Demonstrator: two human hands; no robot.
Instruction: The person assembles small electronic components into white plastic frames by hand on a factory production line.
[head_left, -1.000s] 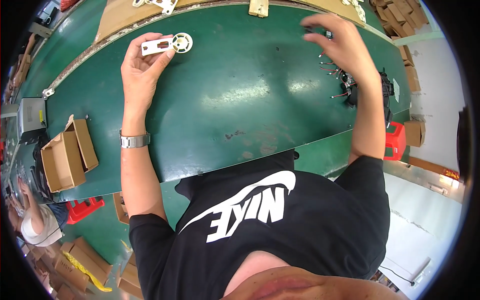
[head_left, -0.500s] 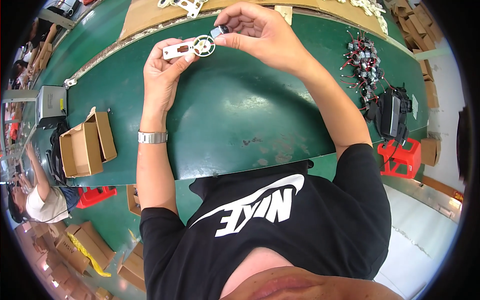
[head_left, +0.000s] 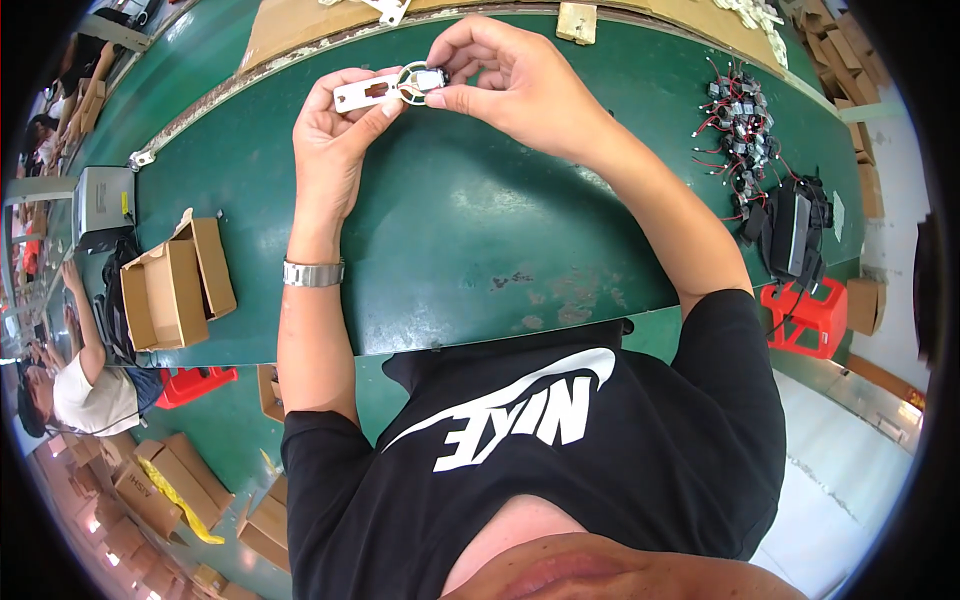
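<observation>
My left hand [head_left: 330, 140] grips a white plastic bracket [head_left: 358, 94] by its flat arm, thumb on the near edge. The bracket has a cut-out in the arm and a round ring at its right end. My right hand [head_left: 510, 85] pinches a small motor [head_left: 433, 79], silver and black, between thumb and fingers. The motor lies over the ring, and I cannot tell whether it is seated in it. Both hands are raised over the far part of the green table [head_left: 480, 270].
Several small motors with red and black wires [head_left: 740, 130] lie in a heap at right, beside a black device [head_left: 790, 235]. An open cardboard box [head_left: 160, 300] and a grey metal box [head_left: 106, 200] stand at left. Beyond the far edge sits a cream block [head_left: 577, 23]. A person [head_left: 90, 395] works at far left.
The motor has come down from above the ring onto it, with my right hand lower and turned. The bracket has shifted slightly to the right.
</observation>
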